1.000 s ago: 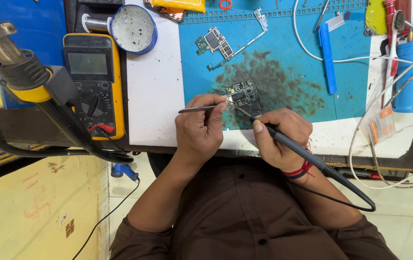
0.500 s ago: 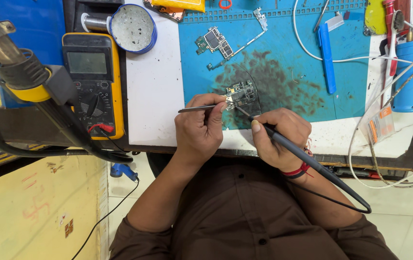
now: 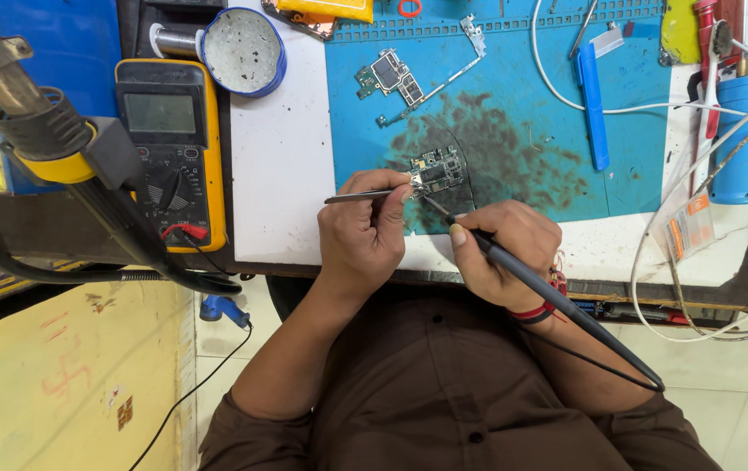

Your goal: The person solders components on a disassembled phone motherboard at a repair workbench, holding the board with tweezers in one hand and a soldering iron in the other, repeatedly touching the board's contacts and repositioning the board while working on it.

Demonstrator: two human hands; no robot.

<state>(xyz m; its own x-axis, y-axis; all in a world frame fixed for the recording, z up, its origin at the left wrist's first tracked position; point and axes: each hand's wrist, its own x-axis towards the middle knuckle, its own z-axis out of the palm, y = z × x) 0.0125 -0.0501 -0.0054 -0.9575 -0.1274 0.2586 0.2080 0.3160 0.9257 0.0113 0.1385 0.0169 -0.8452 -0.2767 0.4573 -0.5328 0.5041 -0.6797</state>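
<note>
Right grip closed on soldering iron, tip up-left toward circuit board; left grip pinching level tweezers.

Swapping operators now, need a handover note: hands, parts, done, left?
Left hand: holds tweezers, tips at the small circuit board.
Right hand: grips the soldering iron, tip at the board's near edge.
The board lies on the stained blue mat; a second board lies farther back.
Done: cannot tell from the picture.
Left: tools not yet lifted off the board.
</note>
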